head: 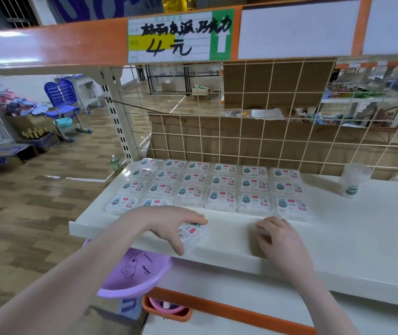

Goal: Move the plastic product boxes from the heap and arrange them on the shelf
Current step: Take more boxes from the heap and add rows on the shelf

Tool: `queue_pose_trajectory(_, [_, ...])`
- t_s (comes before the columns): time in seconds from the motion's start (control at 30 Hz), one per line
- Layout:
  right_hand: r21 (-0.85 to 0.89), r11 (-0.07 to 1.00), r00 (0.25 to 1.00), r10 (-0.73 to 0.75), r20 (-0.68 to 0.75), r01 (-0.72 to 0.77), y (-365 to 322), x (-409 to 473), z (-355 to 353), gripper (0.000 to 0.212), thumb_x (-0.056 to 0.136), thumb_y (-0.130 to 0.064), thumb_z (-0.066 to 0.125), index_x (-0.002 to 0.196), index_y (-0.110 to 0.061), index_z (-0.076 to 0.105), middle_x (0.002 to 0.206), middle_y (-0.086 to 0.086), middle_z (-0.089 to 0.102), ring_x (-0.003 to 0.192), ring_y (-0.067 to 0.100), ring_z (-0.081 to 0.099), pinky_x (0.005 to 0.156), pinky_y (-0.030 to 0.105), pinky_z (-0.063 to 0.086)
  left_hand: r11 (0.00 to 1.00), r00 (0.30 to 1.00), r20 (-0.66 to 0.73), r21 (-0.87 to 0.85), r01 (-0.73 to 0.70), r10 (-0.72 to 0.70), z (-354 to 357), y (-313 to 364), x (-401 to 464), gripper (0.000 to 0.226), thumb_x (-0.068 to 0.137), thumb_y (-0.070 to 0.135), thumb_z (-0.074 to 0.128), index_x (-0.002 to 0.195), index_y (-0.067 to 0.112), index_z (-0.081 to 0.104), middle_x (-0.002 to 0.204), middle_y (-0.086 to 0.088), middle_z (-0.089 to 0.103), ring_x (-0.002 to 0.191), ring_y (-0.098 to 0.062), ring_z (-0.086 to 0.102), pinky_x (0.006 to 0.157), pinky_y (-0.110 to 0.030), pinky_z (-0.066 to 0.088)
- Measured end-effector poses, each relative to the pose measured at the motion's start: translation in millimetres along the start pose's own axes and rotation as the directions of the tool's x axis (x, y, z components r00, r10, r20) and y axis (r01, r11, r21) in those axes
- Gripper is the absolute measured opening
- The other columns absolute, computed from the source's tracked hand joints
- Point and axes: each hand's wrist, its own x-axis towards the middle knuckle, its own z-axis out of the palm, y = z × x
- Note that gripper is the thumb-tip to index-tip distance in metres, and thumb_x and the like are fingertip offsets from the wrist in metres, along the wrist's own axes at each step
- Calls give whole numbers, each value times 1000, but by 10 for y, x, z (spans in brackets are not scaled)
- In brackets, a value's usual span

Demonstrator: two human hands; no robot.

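Head view: left hand [169,223] grip holds one plastic box [192,234] at shelf [338,226] front edge, near arranged boxes [217,184]. Right hand [280,238] fingers curled; contents cannot tell.

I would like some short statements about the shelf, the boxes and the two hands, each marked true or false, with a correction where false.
1. The left hand grips a plastic box at the front edge of the shelf. True.
2. The arranged boxes are stacked in one tall pile. False: they lie flat in rows, side by side.
3. The single clear box to the right stands apart from the rows. True.
4. The purple basin sits on top of the shelf. False: it is below the shelf's front edge, under the left arm.
5. The price sign hangs on the orange rail above the shelf. True.
6. The right hand touches the wire grid. False: it is at the front edge of the shelf.
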Motion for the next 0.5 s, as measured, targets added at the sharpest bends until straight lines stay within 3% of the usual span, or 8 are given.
queue_pose_trajectory(0.13, [1,1000,1000,13,9,-13,-4,-9,-13,21,77,-5,67,97,-6,71,99,6,67,96,30,58,86,38,48,998,995,-88,39,39,-36,30,15,-5,85,71,45,76,143,31,34,144,14,35,130,-6,33,108,-23,27])
queue_pose_trajectory(0.23, [7,1000,1000,26,7,-26,-16,-16,-20,21,77,-4,65,98,-5,71,100,6,67,97,29,57,86,36,47,974,965,-216,140,180,-147,121,56,-12,79,71,67,64,134,22,45,132,4,47,121,-17,42,100,-34,37])
queue_pose_trajectory(0.37, [15,999,999,41,-8,-41,-42,-21,-24,20,76,-3,66,94,-4,72,98,8,68,94,31,58,84,37,48,884,832,-435,146,444,-345,341,147,32,80,73,81,40,119,17,54,120,-3,54,112,-23,46,90,-35,40])
queue_pose_trajectory(0.5, [12,999,999,45,-8,-45,-56,-27,-27,21,76,-3,65,96,-5,72,98,7,68,95,30,58,85,36,46,798,655,-581,15,602,-483,496,259,141,84,76,82,32,118,13,57,118,-6,56,112,-25,47,89,-33,39])
